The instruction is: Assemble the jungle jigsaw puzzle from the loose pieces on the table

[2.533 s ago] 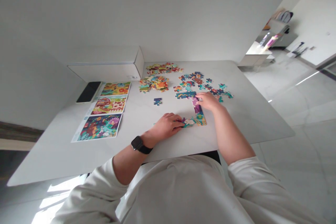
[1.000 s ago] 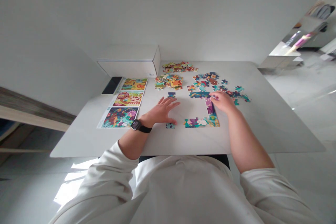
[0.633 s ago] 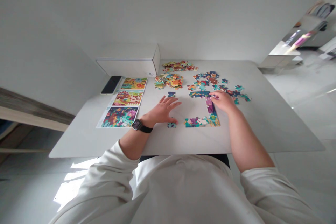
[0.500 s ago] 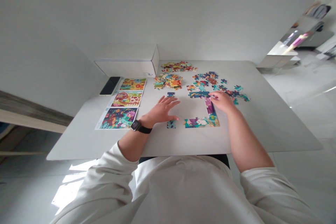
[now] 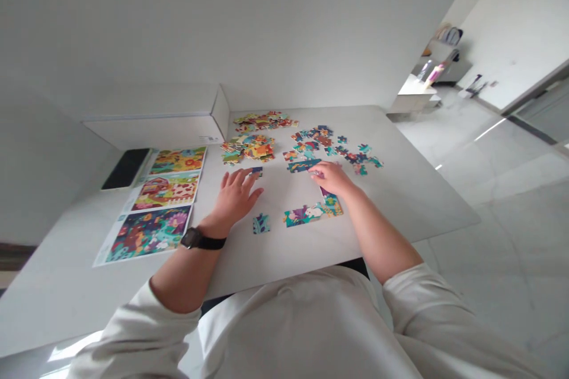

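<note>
My left hand [image 5: 236,195] lies flat on the white table [image 5: 400,201] with its fingers spread, its fingertips at a single dark blue puzzle piece [image 5: 256,171]. A loose teal piece [image 5: 261,224] lies just below and to the right of that hand. My right hand [image 5: 332,177] rests curled at the corner of a partly joined puzzle frame [image 5: 311,213], its fingertips on the frame's upper blue strip [image 5: 302,164]. A black watch [image 5: 200,240] is on my left wrist.
Loose piece heaps [image 5: 251,148] and a scatter of teal pieces [image 5: 351,154] lie behind the hands. Three picture cards [image 5: 151,213] and a black phone [image 5: 125,169] are at the left. A white box [image 5: 155,121] stands against the wall. The table's right edge drops to a tiled floor.
My left hand let go of the frame's lower strip, opened flat and reached up toward the dark blue piece. A teal piece now lies apart at the left. The right hand stays at the corner.
</note>
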The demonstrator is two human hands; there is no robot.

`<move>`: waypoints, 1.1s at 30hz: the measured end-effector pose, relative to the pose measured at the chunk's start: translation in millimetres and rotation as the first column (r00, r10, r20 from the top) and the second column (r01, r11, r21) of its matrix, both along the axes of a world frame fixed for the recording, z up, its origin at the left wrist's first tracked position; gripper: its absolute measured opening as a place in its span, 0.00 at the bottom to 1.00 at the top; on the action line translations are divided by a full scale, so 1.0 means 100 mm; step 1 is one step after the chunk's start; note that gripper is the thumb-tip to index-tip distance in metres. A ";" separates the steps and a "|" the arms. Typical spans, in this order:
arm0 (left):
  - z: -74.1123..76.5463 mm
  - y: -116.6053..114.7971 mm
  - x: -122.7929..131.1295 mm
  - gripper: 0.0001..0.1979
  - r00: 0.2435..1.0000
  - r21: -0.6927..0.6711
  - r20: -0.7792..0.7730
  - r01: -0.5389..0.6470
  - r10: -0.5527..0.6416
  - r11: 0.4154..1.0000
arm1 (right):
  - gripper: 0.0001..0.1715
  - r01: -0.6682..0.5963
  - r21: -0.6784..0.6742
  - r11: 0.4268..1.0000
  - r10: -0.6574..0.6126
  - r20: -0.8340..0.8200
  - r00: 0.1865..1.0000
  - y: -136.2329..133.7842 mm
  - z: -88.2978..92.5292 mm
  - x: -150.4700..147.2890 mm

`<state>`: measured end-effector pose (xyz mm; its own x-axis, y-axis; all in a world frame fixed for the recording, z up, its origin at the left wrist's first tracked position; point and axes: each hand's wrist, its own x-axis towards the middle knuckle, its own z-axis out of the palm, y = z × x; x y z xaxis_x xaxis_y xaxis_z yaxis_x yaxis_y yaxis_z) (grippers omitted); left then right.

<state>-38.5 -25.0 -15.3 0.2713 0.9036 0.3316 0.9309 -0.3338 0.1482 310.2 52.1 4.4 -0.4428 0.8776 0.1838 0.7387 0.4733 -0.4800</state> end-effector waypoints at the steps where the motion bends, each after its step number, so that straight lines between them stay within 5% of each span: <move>1: 0.01 -0.01 0.05 0.24 1.000 -0.002 -0.015 0.008 -0.008 1.000 | 0.13 -0.003 0.003 1.000 0.003 -0.005 1.000 -0.01 -0.01 0.00; 8: 0.02 -0.03 0.29 0.22 0.993 -0.046 -0.077 0.082 -0.085 0.996 | 0.14 -0.018 0.014 1.000 0.018 -0.021 1.000 0.02 -0.04 0.03; 33: -0.01 0.00 0.16 0.23 1.000 -0.100 -0.012 0.020 -0.022 0.995 | 0.14 0.011 -0.042 0.999 -0.011 0.010 1.000 -0.02 -0.02 -0.03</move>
<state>-22.9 -24.8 -15.9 0.2944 0.9259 0.2366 0.9259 -0.3376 0.1692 306.7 49.9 2.4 -0.4346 0.8893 0.1426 0.7486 0.4447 -0.4917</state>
